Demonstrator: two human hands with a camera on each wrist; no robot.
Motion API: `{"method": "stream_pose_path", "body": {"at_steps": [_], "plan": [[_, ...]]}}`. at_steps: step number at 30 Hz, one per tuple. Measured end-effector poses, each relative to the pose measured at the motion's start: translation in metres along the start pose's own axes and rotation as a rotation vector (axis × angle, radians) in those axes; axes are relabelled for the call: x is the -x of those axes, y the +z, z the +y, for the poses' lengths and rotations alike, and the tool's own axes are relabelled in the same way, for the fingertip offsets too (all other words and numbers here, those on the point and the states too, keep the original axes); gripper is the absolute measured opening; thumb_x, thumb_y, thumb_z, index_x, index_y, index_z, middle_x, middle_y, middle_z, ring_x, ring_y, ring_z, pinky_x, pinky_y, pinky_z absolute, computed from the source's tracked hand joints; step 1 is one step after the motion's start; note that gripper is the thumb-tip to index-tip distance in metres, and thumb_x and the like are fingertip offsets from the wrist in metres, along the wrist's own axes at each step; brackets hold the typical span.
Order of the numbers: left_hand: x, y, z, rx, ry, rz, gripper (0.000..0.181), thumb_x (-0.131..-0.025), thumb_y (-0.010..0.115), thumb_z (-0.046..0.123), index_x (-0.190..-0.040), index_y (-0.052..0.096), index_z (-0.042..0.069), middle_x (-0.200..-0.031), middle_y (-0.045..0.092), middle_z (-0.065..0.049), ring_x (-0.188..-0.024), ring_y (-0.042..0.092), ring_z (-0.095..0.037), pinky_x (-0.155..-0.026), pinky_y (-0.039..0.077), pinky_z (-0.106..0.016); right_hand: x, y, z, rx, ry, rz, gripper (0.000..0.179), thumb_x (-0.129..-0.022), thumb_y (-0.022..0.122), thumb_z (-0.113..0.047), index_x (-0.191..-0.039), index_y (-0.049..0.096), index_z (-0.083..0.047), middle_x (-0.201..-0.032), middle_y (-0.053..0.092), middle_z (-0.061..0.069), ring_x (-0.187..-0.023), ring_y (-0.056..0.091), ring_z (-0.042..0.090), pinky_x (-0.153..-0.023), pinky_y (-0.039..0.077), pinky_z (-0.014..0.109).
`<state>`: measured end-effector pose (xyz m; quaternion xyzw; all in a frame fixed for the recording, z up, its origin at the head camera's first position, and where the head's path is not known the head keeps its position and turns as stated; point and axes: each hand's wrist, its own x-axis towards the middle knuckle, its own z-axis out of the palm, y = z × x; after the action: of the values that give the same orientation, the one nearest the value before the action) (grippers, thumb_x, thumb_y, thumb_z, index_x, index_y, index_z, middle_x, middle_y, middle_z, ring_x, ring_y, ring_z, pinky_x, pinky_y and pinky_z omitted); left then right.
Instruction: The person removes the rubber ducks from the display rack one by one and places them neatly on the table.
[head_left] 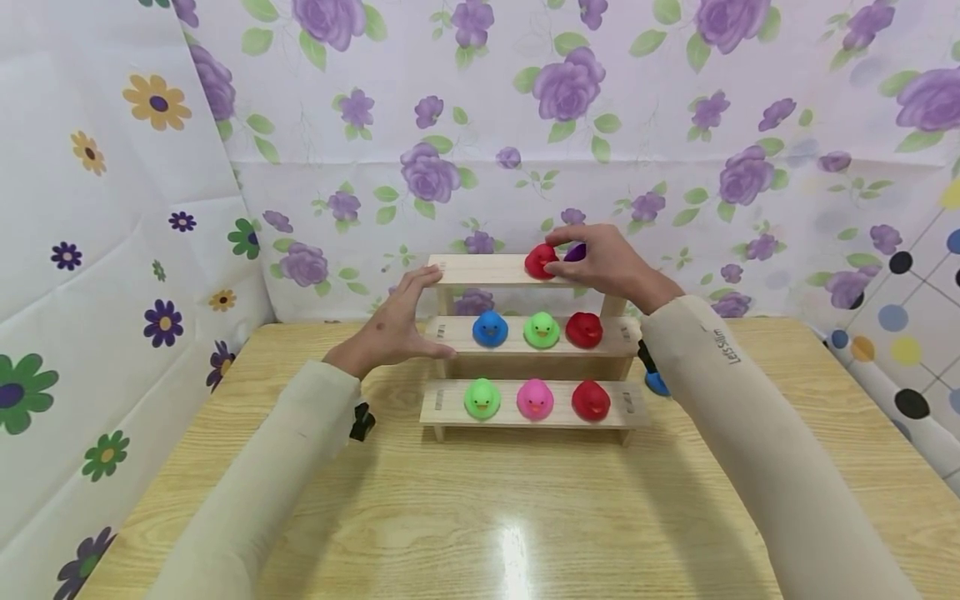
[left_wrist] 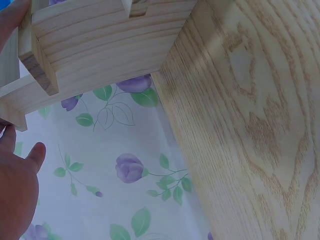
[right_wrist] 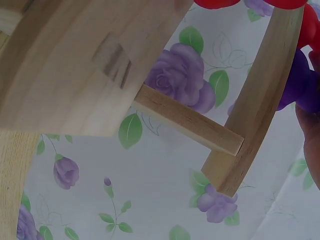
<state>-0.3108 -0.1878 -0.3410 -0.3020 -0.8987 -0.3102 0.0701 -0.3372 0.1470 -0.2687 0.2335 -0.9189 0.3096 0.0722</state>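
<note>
Red is the colour to look at first: in the head view a red duck (head_left: 538, 262) is seen at the top shelf (head_left: 480, 268), right of its middle, pinched between thumb and fingertip of the right hand (head_left: 611, 262). A purple duck (head_left: 575, 252) is tucked just right of it, in the crook of that hand; whether it's held too or just standing there can't be told. The left end of the top shelf is touched by the left hand (head_left: 393, 323), fingers spread, nothing gripped. On the middle shelf (head_left: 457, 333) a blue duck (head_left: 490, 329), a lime duck (head_left: 542, 330) and a second red duck (head_left: 584, 330) are lined up. Imo the pinch should be light, and the red duck is best set flat before being let go. Some room should be left for the fingers too, so the purple one isn't nudged off.

In the left wrist view, fingertips are seen against the shelf's end. A light touch like that is probably plenty for steadying; if it's pushed hard, the whole rack could get shoved.

In the right wrist view, the purple duck is seen right against the hand, red just beyond. The fingertips are cut off, so the grip can't be checked there.
</note>
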Motion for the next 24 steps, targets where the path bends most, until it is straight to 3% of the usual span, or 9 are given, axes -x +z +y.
{"method": "stream_pose_path", "body": {"at_steps": [8,16,20,24], "plan": [[0.0,0.001,0.0,-0.006,-0.002,0.008,0.119,-0.067,0.094,0.037,-0.158,0.022,0.01,-0.163,0.017,-0.008,-0.149,0.02,-0.031,-0.113,0.029,-0.056,0.0,0.002,-0.001,0.005,-0.028,0.011,0.038,-0.09,0.076,-0.016,-0.127,0.069,-0.009,-0.116,0.067,0.011,-0.094,0.061,0.029,-0.081,0.057,0.041],[0.001,0.002,-0.001,0.003,0.0,-0.012,0.119,-0.067,0.094,0.038,-0.157,0.022,0.009,-0.163,0.016,-0.008,-0.149,0.02,-0.031,-0.113,0.029,-0.057,0.003,0.0,-0.001,-0.006,-0.072,0.049,0.037,-0.09,0.076,-0.017,-0.125,0.07,-0.008,-0.121,0.067,0.012,-0.094,0.063,0.029,-0.083,0.057,0.042],[0.0,0.001,-0.001,0.009,0.008,-0.01,0.119,-0.068,0.094,0.038,-0.158,0.022,0.009,-0.163,0.016,-0.008,-0.149,0.019,-0.031,-0.113,0.029,-0.057,0.003,-0.008,-0.003,-0.017,-0.125,0.095,0.033,-0.089,0.077,-0.014,-0.121,0.072,-0.006,-0.121,0.068,0.015,-0.105,0.064,0.032,-0.09,0.054,0.045],[0.001,0.0,-0.001,0.005,0.004,-0.007,0.119,-0.068,0.094,0.038,-0.158,0.022,0.009,-0.163,0.016,-0.008,-0.149,0.019,-0.031,-0.113,0.029,-0.056,0.005,-0.018,-0.006,-0.022,-0.107,0.103,0.036,-0.09,0.076,-0.015,-0.123,0.071,-0.005,-0.126,0.066,0.016,-0.122,0.056,0.034,-0.101,0.046,0.05]]}}
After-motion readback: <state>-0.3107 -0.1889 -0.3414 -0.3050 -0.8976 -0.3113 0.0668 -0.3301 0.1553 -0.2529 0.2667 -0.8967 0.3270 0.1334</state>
